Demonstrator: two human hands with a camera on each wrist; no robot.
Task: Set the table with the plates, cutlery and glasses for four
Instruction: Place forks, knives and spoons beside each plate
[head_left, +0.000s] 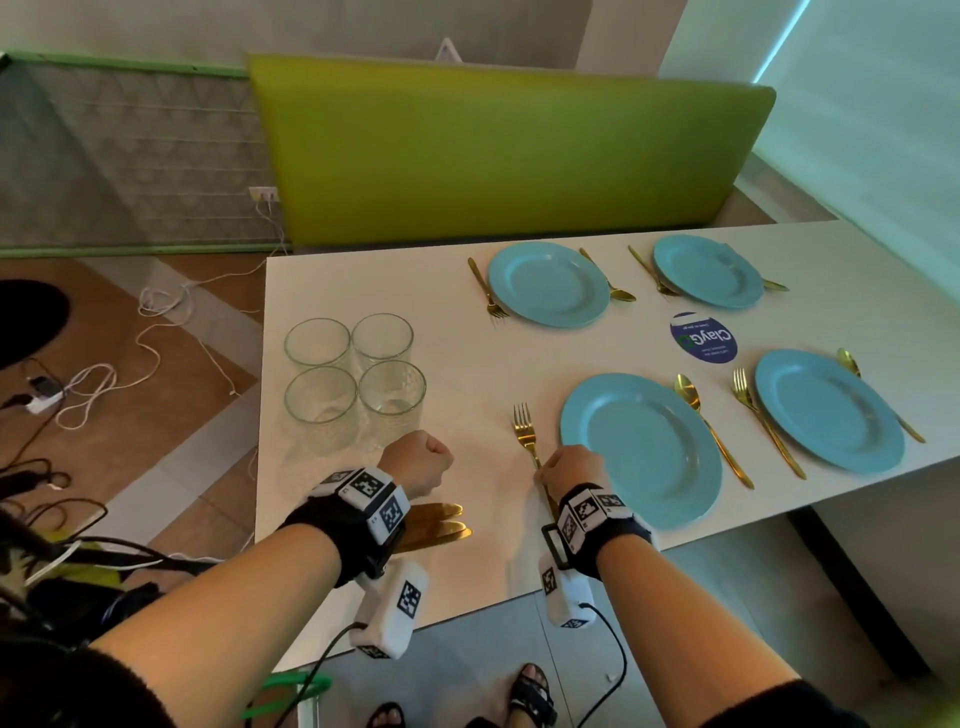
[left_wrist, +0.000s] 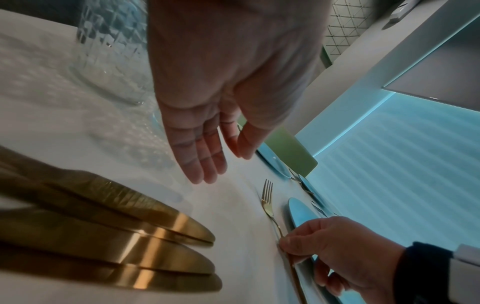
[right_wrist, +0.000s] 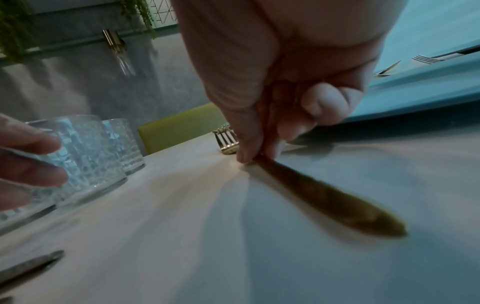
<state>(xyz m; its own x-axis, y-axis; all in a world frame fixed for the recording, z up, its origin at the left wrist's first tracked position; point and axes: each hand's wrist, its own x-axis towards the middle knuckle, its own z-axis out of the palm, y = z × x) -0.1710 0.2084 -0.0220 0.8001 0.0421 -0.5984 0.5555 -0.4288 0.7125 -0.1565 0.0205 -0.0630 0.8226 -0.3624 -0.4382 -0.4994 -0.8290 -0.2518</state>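
Note:
Several blue plates lie on the white table (head_left: 363, 519), each with a gold fork and spoon beside it. My right hand (head_left: 543, 470) pinches the handle of the gold fork (head_left: 524, 431) that lies just left of the nearest plate (head_left: 644, 447). In the right wrist view, thumb and fingertips (right_wrist: 244, 156) press the fork's handle (right_wrist: 324, 197) onto the table. My left hand (head_left: 426, 457) hovers in front of several clear glasses (head_left: 353, 374), its fingers (left_wrist: 205, 170) straight and holding nothing. Gold knives (head_left: 441, 522) lie stacked under my left wrist, and show large in the left wrist view (left_wrist: 130, 246).
A round blue sticker (head_left: 704, 338) sits on the table between the plates. A green bench back (head_left: 493, 156) stands behind the table. Cables and a power strip (head_left: 44, 400) lie on the floor to the left. The table's front edge is close to my wrists.

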